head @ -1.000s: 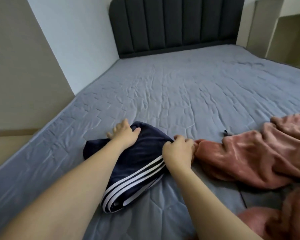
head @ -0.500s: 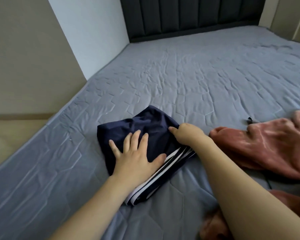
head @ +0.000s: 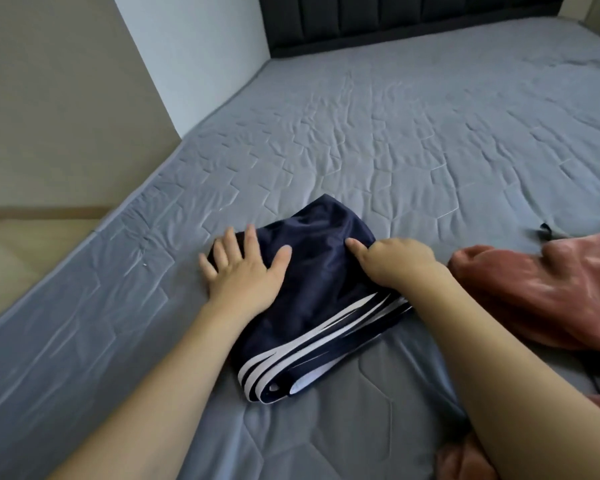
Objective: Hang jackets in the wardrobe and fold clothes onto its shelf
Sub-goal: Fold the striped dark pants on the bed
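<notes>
A navy garment (head: 321, 271) with white side stripes lies folded into a small bundle on the grey quilted bed (head: 395, 140). My left hand (head: 246, 268) lies flat with spread fingers on the bundle's left part, pressing it down. My right hand (head: 392, 261) rests on the bundle's right edge, its fingers curled on the fabric there and the forefinger pointing left. A crumpled pink velvety garment (head: 548, 296) lies just right of the bundle, apart from both hands.
The bed's left edge runs diagonally past a beige wall (head: 49, 98) and a white wall (head: 194, 46). A dark padded headboard (head: 395, 19) stands at the far end. More pink fabric (head: 461, 459) shows by my right forearm at the bottom.
My left hand has slid from the bundle's middle to its left part. The right hand stays at the right edge. The view has tilted down and closer.
</notes>
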Motion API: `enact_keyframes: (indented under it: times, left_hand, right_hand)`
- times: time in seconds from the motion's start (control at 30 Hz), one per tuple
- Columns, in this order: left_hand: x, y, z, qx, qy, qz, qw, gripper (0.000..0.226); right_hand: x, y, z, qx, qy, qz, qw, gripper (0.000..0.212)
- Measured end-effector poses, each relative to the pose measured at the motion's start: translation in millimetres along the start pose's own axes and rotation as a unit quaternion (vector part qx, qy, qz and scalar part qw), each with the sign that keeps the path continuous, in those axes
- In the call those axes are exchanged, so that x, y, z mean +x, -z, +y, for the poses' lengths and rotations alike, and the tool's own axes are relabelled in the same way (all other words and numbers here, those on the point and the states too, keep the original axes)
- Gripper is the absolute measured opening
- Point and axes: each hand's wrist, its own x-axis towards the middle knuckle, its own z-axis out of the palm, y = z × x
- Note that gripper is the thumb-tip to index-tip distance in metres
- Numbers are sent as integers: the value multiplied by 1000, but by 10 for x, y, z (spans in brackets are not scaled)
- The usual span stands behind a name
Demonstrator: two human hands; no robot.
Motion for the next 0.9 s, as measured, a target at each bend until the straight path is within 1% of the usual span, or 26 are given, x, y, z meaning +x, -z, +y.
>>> enact_keyframes:
  times: [0.03, 0.1, 0.13, 0.17, 0.27, 0.33, 0.37, 0.43, 0.47, 0.53, 0.6, 0.67, 0.7, 0.77, 0.8, 0.83, 0.9]
  left_hand:
    - [113, 29, 129, -30, -38, -13, 999, 96]
    - [291, 8, 415, -71, -97, -47, 992, 92]
    - [341, -47, 530, -64, -115, -53, 990, 86]
    - [380, -115, 615, -48, -124, -43, 990, 77]
    - [463, -300, 698, -43, -112, 54, 991, 54]
    - [500, -367, 695, -71, -115, 73, 988, 45]
    - [507, -375, 698, -85, -119, 63, 987, 43]
    - [480, -306, 668, -104, -123, 23, 987, 43]
    - [450, -237, 635, -118, -112, -16, 987, 43]
    - [401, 22, 557, -150, -54, -138, 978, 47]
    - [375, 502, 445, -212, 15, -250, 944, 48]
    - [386, 1219, 301, -312, 86, -309, 894, 47]
    - [410, 1679, 202, -366, 129, -334, 859, 48]
    - [448, 2714, -64, -464, 213, -397, 763, 56]
    - [441, 3273, -235, -500, 237, -414, 722, 62]
    - [415, 3841, -432, -527, 249, -418, 697, 66]
    - [329, 4965, -850, -573, 250, -408, 665, 60]
  right_hand:
    - [37, -1, 27, -11, 3, -7, 1000, 49]
    - [86, 10, 79, -18, 3, -36, 999, 69]
    - [106, 9, 120, -8, 3, -53, 999, 78]
    - [125, 16, 167, 4, 6, -67, 998, 83]
    - [197, 16, 287, 46, 17, -81, 996, 83]
    - [242, -27, 350, 86, 18, -76, 993, 69]
    - [233, -48, 368, 115, 12, -74, 991, 59]
    - [151, -40, 346, 177, -3, -71, 982, 49]
    - [81, 8, 303, 213, -10, -82, 974, 44]
    - [-77, 224, 154, 291, -31, -135, 947, 35]
    - [-208, 629, -96, 312, -28, -177, 933, 33]
    - [-303, 1209, -460, 299, 10, -190, 935, 26]
    - [-347, 1564, -701, 283, 29, -192, 939, 26]
    - [-466, 2334, -1265, 247, 67, -202, 945, 37]
    - [-541, 2742, -1587, 234, 90, -218, 943, 40]
    - [-625, 3156, -1929, 221, 117, -237, 939, 40]
    - [-814, 4006, -2663, 183, 177, -261, 931, 35]
